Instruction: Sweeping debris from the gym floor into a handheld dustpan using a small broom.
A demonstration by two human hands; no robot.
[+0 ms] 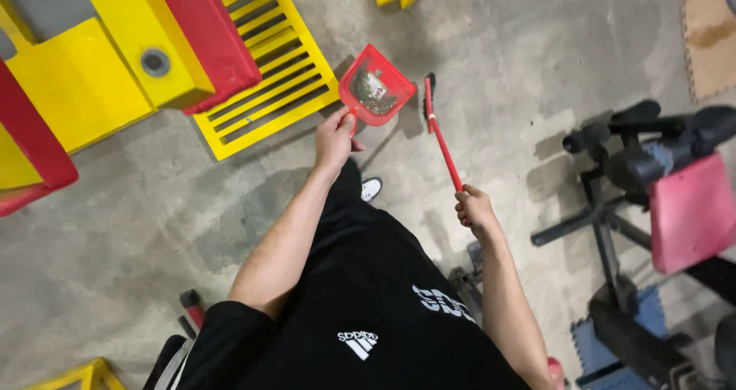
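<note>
Left hand [335, 138] grips the red dustpan [376, 89], dirt sitting in it, held above the concrete floor [138, 221]. Right hand [475, 210] is wrapped around the red brush [438, 125], bristles just beside the pan.

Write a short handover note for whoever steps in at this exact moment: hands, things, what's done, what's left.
Left hand: gripping the red dustpan, raised off the concrete floor; debris lies in it.
Right hand: gripping the red-handled brush, bristles beside the dustpan's edge.
Done: some dirt is collected.
Left: the dustpan is not yet emptied. The yellow grated platform sits just behind it.
</note>
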